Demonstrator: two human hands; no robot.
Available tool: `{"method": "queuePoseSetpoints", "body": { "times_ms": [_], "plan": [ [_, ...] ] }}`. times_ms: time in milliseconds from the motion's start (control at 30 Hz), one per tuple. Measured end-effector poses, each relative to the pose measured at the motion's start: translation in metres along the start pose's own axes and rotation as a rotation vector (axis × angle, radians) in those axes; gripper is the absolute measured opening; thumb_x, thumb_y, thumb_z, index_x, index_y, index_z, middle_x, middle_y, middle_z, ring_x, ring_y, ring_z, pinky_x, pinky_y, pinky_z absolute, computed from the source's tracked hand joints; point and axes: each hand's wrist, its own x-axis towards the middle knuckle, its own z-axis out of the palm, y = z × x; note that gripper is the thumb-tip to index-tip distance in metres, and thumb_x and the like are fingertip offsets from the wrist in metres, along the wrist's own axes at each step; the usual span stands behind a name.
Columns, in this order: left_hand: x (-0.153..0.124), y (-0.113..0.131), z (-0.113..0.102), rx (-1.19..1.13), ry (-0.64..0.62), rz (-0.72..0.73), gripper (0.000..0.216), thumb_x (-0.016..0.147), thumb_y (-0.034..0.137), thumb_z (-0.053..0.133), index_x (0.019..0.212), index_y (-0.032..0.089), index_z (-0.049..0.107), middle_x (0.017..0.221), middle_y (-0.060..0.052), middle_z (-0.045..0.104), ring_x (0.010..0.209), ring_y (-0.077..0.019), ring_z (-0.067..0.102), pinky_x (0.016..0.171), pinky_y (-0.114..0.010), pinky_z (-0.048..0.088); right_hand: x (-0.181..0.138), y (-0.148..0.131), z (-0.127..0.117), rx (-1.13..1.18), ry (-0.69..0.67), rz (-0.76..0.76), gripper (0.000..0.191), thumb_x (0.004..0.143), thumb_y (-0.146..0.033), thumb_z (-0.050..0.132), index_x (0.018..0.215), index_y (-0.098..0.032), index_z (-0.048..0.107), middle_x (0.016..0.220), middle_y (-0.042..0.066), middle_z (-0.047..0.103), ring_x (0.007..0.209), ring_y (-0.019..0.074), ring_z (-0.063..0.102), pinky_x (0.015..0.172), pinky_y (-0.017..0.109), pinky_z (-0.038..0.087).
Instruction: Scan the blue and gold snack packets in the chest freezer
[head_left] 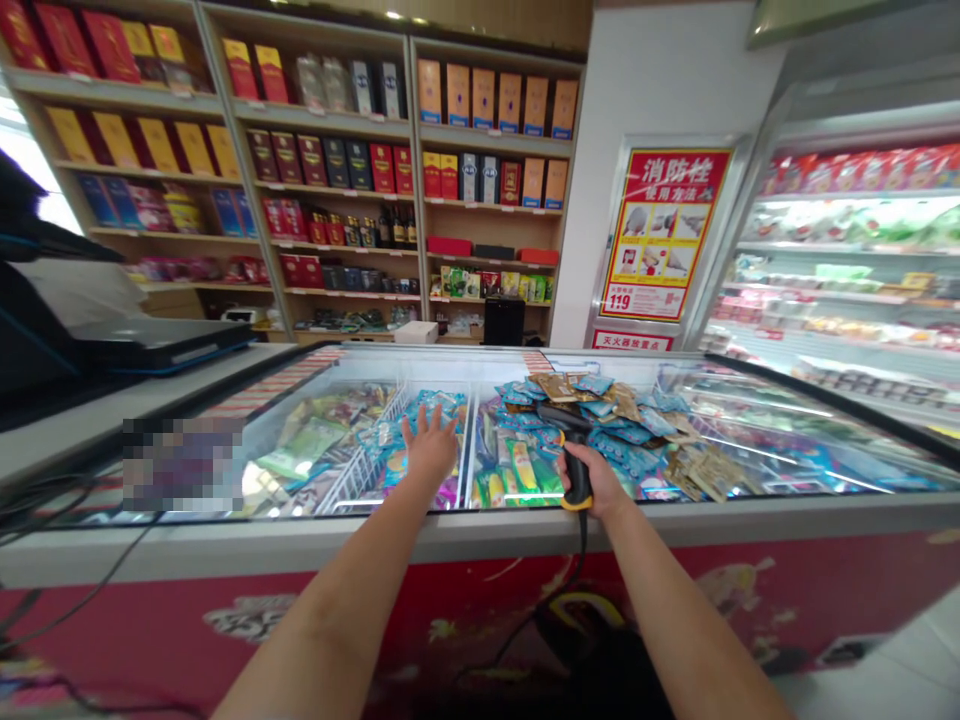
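Observation:
My right hand is wrapped around the handle of a black and yellow barcode scanner, whose cord hangs down over the front of the chest freezer. Fingers spread, my left hand is held over the freezer's glass top and has nothing in it. Blue packets show around and beyond that hand. A heap of blue and gold packets lies just past the scanner. Under the glass near the scanner are green and yellow ice cream packs.
A weighing scale stands on the counter at the left, with loose cables below it. Shelves of boxed goods line the back wall. A lit display fridge stands at the right, beside a red and yellow poster.

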Motion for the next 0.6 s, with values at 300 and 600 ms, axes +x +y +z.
{"method": "queuePoseSetpoints", "body": {
  "times_ms": [300, 600],
  "plan": [
    [0.049, -0.020, 0.018, 0.110, -0.037, 0.091, 0.048, 0.093, 0.031, 0.039, 0.138, 0.032, 0.057, 0.158, -0.006, 0.035, 0.147, -0.0368, 0.022, 0.115, -0.065, 0.006, -0.001, 0.001, 0.002, -0.012, -0.007, -0.017, 0.036, 0.070, -0.047, 0.075, 0.062, -0.015, 0.060, 0.047, -0.001, 0.055, 0.036, 0.0094, 0.048, 0.035, 0.019, 0.033],
    [0.063, -0.036, 0.015, 0.115, -0.089, -0.174, 0.053, 0.093, 0.036, 0.032, 0.139, 0.026, 0.056, 0.153, -0.012, 0.043, 0.138, -0.0424, 0.037, 0.108, -0.071, 0.018, -0.003, 0.001, 0.002, -0.026, -0.013, -0.005, 0.035, 0.076, -0.047, 0.072, 0.064, -0.016, 0.063, 0.045, 0.000, 0.055, 0.036, 0.0105, 0.048, 0.035, 0.020, 0.034]
  ]
}}
